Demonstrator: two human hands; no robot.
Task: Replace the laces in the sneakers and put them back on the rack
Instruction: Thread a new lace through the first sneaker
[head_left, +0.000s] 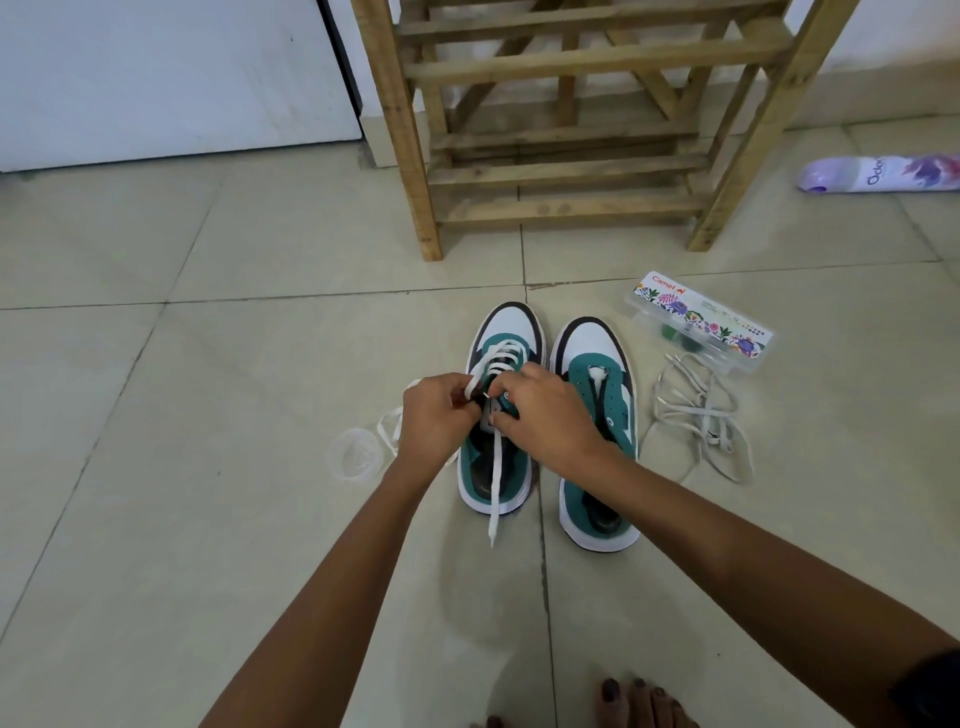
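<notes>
My left hand pinches the white lace between thumb and fingers, closed on the strand right at the eyelets on the left flank of the left sneaker. My right hand is curled over the tongue from the other side, fingertips pressed together at an eyelet; I judge it is steadying the flap or feeding the lace tip, though the exact contact is hidden under my knuckles. Both hands sit directly on top of the shoe, so the work is under the grip, not off to either side.

The sneaker's long axis runs away from me, toe toward the wooden rack, heel toward my body. The lower rows near the toe are already crossed with white; one free end trails back over the heel onto the floor, another loops out left. So the next eyelets lie toward me along that axis, and I expect each pull to cross the shoe's width between my hands.

The right sneaker stands just beside it, parallel, with no lace through its eyelets; my right hand is the nearer one for it. The old laces lie in a loose heap further right, near a clear plastic box.
</notes>
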